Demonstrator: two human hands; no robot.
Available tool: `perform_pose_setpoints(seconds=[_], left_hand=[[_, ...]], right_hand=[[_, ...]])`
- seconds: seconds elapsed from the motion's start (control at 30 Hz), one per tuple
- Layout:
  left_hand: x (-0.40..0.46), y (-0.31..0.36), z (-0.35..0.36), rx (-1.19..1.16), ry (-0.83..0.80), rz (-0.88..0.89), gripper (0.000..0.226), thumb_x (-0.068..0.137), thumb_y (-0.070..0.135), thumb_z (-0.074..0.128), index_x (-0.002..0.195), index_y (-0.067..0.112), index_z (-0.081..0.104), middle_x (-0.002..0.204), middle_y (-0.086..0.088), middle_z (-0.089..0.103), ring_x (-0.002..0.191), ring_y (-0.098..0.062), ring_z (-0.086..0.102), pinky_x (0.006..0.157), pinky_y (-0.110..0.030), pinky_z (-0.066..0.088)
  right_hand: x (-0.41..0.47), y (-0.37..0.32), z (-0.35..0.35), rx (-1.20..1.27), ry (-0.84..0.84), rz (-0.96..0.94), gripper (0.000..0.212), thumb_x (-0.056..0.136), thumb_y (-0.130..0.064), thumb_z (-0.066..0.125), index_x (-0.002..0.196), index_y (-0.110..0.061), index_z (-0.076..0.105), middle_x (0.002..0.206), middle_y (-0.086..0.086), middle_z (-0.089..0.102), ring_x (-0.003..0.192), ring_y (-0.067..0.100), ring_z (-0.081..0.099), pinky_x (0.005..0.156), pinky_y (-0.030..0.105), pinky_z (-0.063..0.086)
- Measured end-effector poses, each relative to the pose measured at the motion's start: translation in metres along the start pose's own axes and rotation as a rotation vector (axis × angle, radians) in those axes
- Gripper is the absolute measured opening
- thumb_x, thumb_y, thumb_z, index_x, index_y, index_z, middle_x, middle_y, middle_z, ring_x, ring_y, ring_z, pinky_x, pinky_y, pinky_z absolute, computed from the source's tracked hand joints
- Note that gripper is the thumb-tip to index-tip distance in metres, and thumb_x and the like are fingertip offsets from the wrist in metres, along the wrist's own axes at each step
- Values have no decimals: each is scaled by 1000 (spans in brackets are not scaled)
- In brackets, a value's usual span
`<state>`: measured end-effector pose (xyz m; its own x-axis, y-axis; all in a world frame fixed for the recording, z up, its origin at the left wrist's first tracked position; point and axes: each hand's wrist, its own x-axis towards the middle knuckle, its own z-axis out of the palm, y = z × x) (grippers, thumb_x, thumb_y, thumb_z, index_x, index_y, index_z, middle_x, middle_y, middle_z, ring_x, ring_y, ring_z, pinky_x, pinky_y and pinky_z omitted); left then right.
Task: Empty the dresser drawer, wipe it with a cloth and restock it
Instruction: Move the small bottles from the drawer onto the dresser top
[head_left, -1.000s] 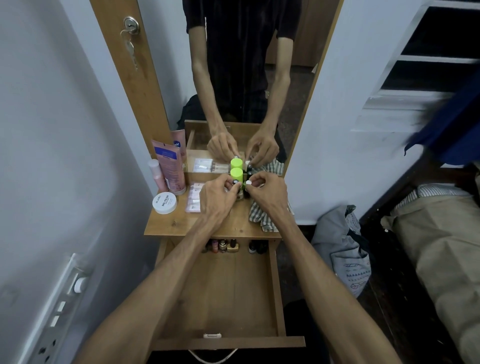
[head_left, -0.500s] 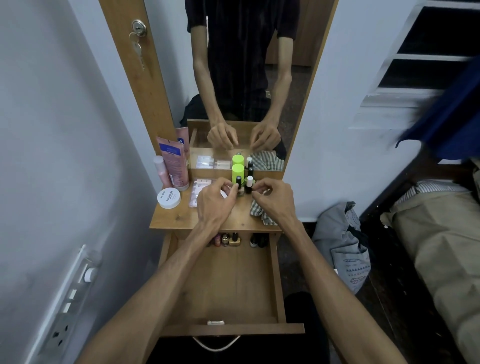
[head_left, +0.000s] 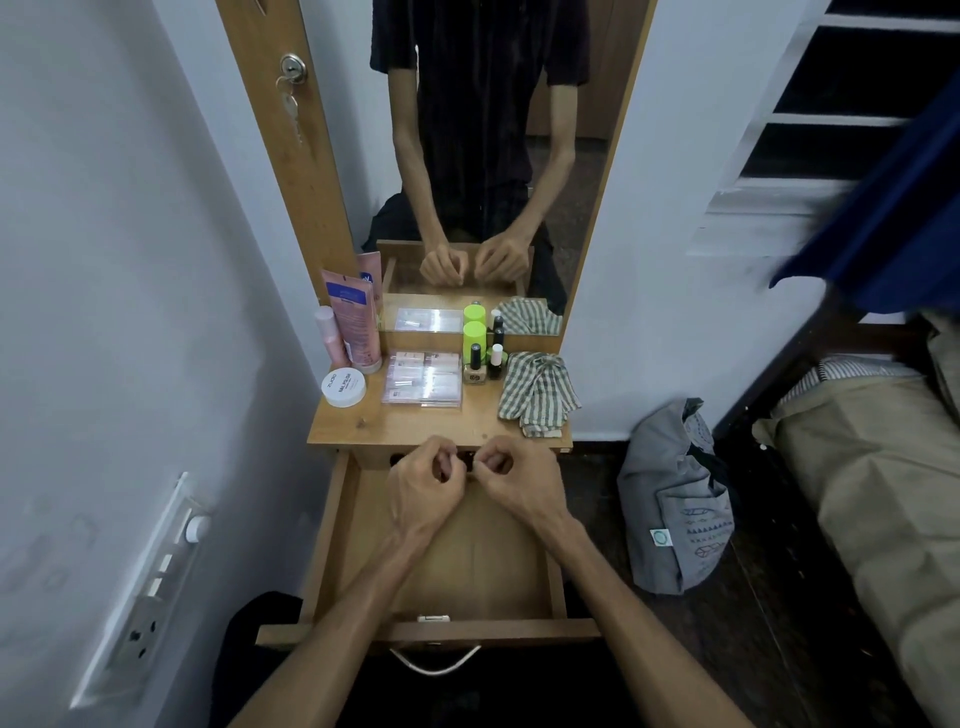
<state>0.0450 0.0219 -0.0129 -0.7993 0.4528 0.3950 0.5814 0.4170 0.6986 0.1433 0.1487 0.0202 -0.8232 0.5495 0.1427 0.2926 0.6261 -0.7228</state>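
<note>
Both your hands hover curled at the open drawer's (head_left: 332, 540) back edge; whether your left hand (head_left: 423, 483) or right hand (head_left: 511, 480) pinches anything, I cannot tell. Checked cloth (head_left: 537, 392) lies on the dresser top (head_left: 395, 428).

We see both hands, left (head_left: 423, 480) and right (head_left: 511, 475), curled at the open drawer's (head_left: 332, 545) back; cloth (head_left: 537, 392) lies right on the tabletop (head_left: 410, 428).

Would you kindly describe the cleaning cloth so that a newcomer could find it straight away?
Start at the tall mirror and drop to the wooden dresser top beneath it. At the right end, beside the small bottles, lies the crumpled cloth. It is the only fabric there, checked green and cream.
</note>
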Motion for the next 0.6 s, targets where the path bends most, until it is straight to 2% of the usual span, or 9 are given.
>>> perform_pose_setpoints(seconds=[0.1,0.17,0.23,0.4,0.5,0.6], left_hand=[[-16,-18,2,51,-39,-120,12,78,13,77,81,21,69,61,11,60,57,-8,57,55,-31,50],[-21,-29,1,95,-62,-191,10,80,18,77,85,22,71,62,11,61,58,-11,60,55,-29,50],[-21,-35,1,112,-55,-223,10,82,22,77,91,23,72,63,10,63,61,-15,64,56,-31,51],[-12,-39,-1,120,-4,-256,23,85,23,79,106,15,74,71,5,69,69,-18,65,64,-26,40],[-10,-45,-1,118,-58,-259,25,89,33,75,110,19,73,71,9,66,69,-13,62,65,-30,49],[-10,-47,0,110,-79,-255,24,90,39,74,109,23,74,69,10,65,66,-13,61,62,-31,51]], right_hand=[[-15,-3,18,-89,-40,119,21,82,-43,64,94,-31,77,77,-16,74,74,-1,68,77,26,59],[-18,-4,26,-96,-52,185,26,88,-40,64,108,-28,75,86,-11,78,84,4,71,81,25,55],[-16,-6,35,-42,-11,255,30,89,-35,67,116,-23,73,86,-6,78,87,11,72,81,26,54],[-9,-9,58,8,80,409,29,89,-35,70,115,-21,71,89,-3,78,92,19,74,79,28,51],[-7,-9,69,55,155,468,31,88,-42,69,112,-23,73,89,-3,79,93,21,74,82,32,56],[-3,-9,76,89,215,501,32,88,-45,70,109,-22,75,87,-3,79,91,21,74,83,35,57]])
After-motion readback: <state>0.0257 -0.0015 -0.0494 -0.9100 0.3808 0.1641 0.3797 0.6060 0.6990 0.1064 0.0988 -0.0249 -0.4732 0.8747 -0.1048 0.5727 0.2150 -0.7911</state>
